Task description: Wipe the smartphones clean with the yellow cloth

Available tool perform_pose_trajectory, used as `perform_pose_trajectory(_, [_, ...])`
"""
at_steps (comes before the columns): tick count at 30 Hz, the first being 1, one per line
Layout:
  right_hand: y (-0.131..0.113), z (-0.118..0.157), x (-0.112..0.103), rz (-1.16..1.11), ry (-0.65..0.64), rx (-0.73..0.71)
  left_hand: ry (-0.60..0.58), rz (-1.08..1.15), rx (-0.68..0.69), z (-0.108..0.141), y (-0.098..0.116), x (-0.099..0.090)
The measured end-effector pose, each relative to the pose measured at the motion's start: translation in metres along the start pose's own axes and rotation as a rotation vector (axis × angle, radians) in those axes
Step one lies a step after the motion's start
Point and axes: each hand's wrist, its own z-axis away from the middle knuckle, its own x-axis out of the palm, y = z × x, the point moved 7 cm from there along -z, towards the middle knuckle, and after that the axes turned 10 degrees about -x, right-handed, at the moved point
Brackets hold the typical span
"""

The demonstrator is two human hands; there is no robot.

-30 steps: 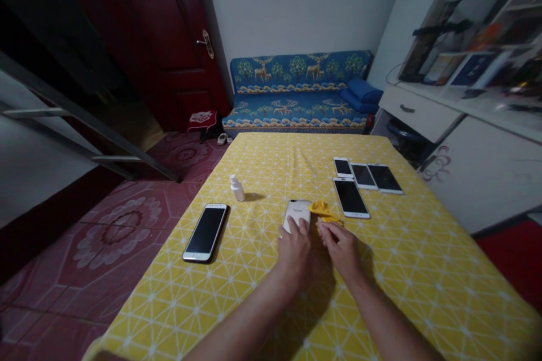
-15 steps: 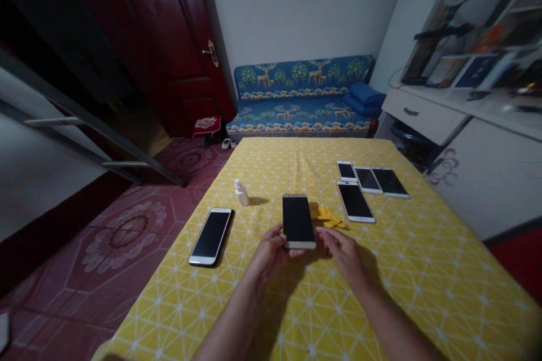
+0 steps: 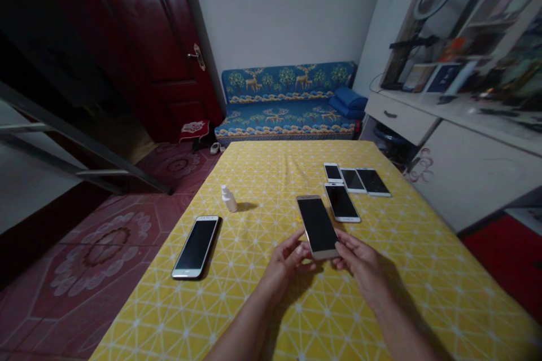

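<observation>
A gold-framed smartphone (image 3: 317, 227) tilts over the tabletop (image 3: 406, 287), pinched by its edges between the left hand (image 3: 285, 268) and right hand (image 3: 359, 271), apparently keeping its dark screen (image 3: 317, 224) untouched.

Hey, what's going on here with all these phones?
A person is holding a gold-framed smartphone between their left hand and right hand, screen up, above a yellow patterned tablecloth. Four more smartphones lie grouped beyond it, another smartphone lies further left, and a small white bottle stands near that one.
</observation>
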Motion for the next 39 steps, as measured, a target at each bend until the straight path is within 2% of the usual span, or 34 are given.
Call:
perform_pose_trajectory(2, [-0.006, -0.003, -0.029, 0.026, 0.113, -0.029, 0.051, 0.054, -0.021, -0.001, -0.002, -0.006])
perform_pose_trajectory(4, [-0.013, -0.007, -0.067, 0.051, 0.286, -0.072, 0.088, 0.087, -0.041, -0.001, -0.003, -0.01])
perform_pose_trajectory(6, [-0.017, -0.013, -0.101, 0.053, 0.394, -0.083, 0.098, 0.109, -0.057, -0.001, -0.002, -0.01])
perform_pose_trajectory(9, [-0.018, -0.022, -0.139, 0.086, 0.457, -0.025, 0.093, 0.113, -0.062, -0.001, -0.001, -0.008])
perform_pose_trajectory(12, [-0.019, -0.029, -0.158, 0.083, 0.488, -0.006, 0.089, 0.099, -0.056, -0.002, -0.001, -0.006])
perform_pose_trajectory(18, [-0.016, -0.042, -0.165, 0.096, 0.451, 0.066, 0.073, 0.126, -0.043, -0.002, -0.003, -0.005])
perform_pose_trajectory(27, [-0.006, -0.062, -0.165, 0.076, 0.413, 0.062, 0.075, 0.086, -0.051, -0.006, -0.007, -0.01])
perform_pose_trajectory(31, [-0.004, -0.061, -0.17, 0.06, 0.394, 0.091, 0.12, -0.04, 0.024, -0.002, -0.011, -0.009])
perform_pose_trajectory(33, [-0.004, -0.059, -0.17, 0.06, 0.388, 0.094, 0.1, -0.29, 0.124, -0.001, -0.004, 0.006])
perform_pose_trajectory(36, [-0.005, -0.058, -0.167, 0.052, 0.395, 0.073, -0.074, -0.872, 0.352, -0.008, 0.008, 0.058])
perform_pose_trajectory(38, [-0.005, -0.057, -0.165, 0.049, 0.421, 0.055, -0.133, -1.177, 0.464, -0.025, 0.009, 0.087])
perform_pose_trajectory(39, [-0.005, -0.056, -0.164, 0.05, 0.434, 0.046, -0.12, -1.316, 0.477, -0.037, 0.006, 0.097])
